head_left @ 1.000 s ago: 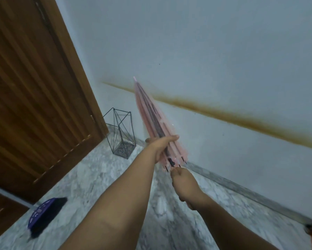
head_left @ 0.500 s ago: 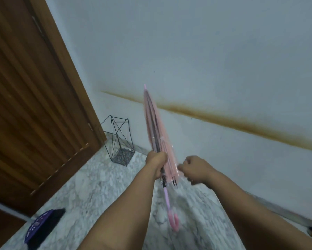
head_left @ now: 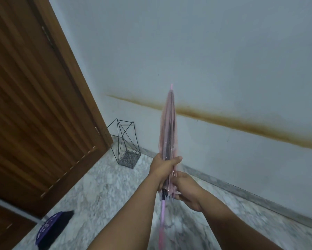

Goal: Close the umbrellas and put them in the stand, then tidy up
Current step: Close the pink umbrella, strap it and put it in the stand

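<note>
Pink umbrella [head_left: 168, 127] folded, clasped by left hand [head_left: 163, 167] above right hand [head_left: 185, 190], tip upward. Wire stand [head_left: 125, 144] left of grip, unfilled; stowing and tidying remaining.

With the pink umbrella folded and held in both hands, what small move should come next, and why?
Probably swing the pink umbrella tip-down toward the wire stand. Its canopy is already folded, left hand and right hand hold it tip-up, and the stand holds no umbrella, at the wall to the left.
</note>
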